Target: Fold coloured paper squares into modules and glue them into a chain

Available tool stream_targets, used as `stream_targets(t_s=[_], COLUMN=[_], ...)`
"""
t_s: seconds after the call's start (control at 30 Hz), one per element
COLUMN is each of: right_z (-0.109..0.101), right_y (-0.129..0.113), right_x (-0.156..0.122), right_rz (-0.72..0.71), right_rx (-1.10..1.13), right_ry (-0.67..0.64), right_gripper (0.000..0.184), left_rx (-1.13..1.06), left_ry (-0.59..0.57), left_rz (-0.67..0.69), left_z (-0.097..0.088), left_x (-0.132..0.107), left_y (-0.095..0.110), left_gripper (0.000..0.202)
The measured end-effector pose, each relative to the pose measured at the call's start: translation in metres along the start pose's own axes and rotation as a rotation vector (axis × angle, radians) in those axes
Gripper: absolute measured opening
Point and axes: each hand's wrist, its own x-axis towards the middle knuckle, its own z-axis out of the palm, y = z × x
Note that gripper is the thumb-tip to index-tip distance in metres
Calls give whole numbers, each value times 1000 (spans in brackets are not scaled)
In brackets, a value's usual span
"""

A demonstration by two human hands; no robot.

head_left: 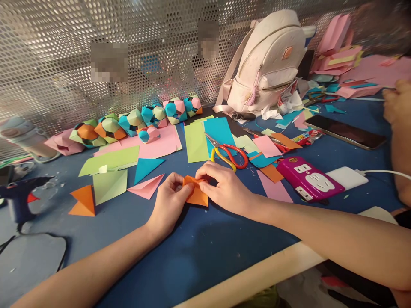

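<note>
A small folded orange paper [196,193] lies on the blue table top [205,252] near its middle. My left hand [168,203] pinches the paper's left upper edge with curled fingers. From the right, my right hand [224,186] presses and grips its top edge. Both hands are closed on the paper. Folded triangles lie to the left: a pink one [146,187], a teal one [146,167] and an orange one [82,201].
Red-and-yellow scissors [228,155] lie just behind my right hand among coloured sheets. A row of folded paper balls [135,120] runs along the perforated wall. A white backpack [268,64], a phone [345,131], a magenta power strip [308,177] and a glue gun [19,197] surround the spot. Another person's hand [398,107] shows at right.
</note>
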Motion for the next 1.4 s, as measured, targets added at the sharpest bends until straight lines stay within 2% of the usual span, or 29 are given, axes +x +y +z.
stream_targets(t_s=[0.17,0.3,0.4,0.6,0.7,0.87,1.1,1.4], right_z=[-1,-2,-3,-3,-3,-4,-5,-6], right_y=[9,9,6,-1,-2,-3,-4,-3], right_x=[0,0,0,4,5,5,6,6], right_rz=[-185,-237,-157,172,278,265,334,282], right_rx=[-79,-81,-25,105,139,106,126,117], right_ry=[-9,-4,-8,-28,-52,-90,-100,-61], right_gripper=[21,20,14,7,14,11,7,8], left_rx=[-145,-190,-173,-60,-36,-35,15,20], left_ry=[-23,-18,-7,19,9,-3,8,-41], left_rz=[2,5,16,60,79,65,109,77], left_z=[-2,-2,-2,-1,0,0,2,0], left_x=[3,4,4,1,1,2,0,-2], left_y=[-4,-4,-4,0,0,1,2,4], left_gripper=[20,19,20,19,18,19,15,17])
